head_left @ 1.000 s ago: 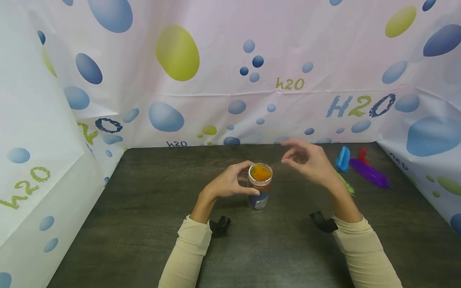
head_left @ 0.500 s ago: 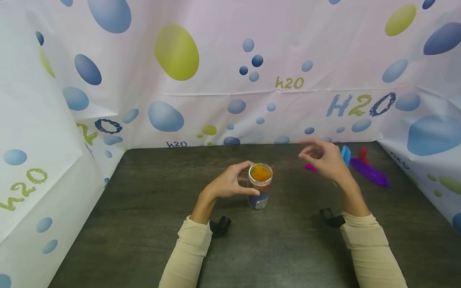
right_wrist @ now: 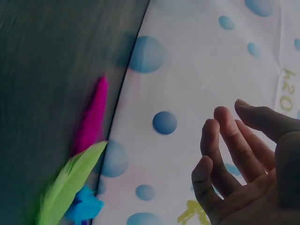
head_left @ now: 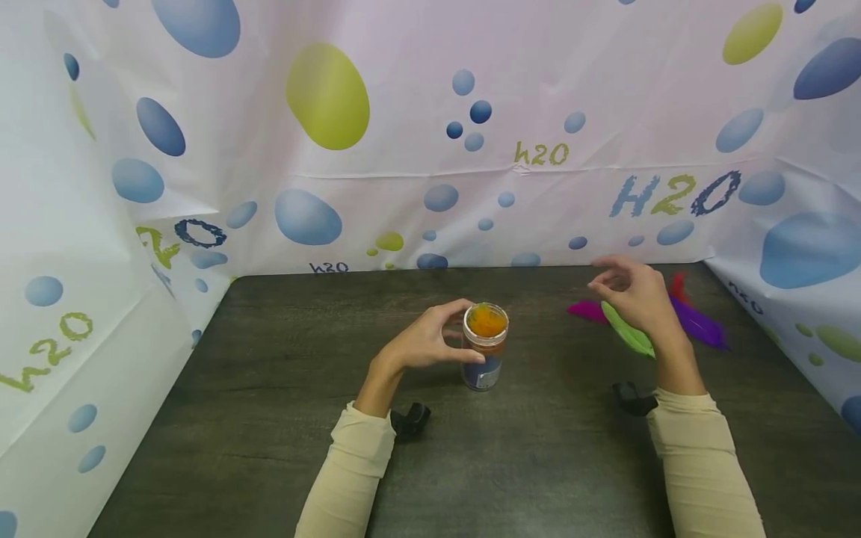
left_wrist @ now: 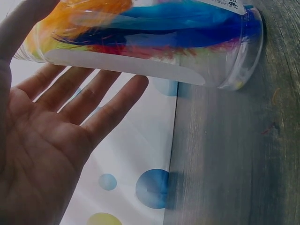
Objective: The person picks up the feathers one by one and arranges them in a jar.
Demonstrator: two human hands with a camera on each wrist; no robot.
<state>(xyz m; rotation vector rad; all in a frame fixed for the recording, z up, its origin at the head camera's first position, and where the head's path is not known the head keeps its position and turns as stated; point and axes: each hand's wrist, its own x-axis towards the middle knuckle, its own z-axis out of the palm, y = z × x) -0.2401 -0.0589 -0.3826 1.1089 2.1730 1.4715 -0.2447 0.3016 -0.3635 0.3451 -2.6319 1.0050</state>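
Observation:
A clear jar stands upright on the dark table, held by my left hand with thumb on the near side and fingers on the far side. Orange feathers fill its uncovered mouth. Through the wall, the left wrist view shows blue feathers and some red. My right hand hovers over the back right of the table, fingers loosely bent, nothing between them. Below it lie a lime green feather, a magenta feather and a purple feather. A blue feather shows in the right wrist view.
A red feather lies at the back right, beside the purple one. White sheeting printed with blue and green spots rises behind the table and along both sides. Dark wrist mounts stick out from the sleeves.
My right hand has moved to the right, away from the jar and over the feathers, uncovering the magenta and green ones and covering the blue one. The left hand and jar stay put.

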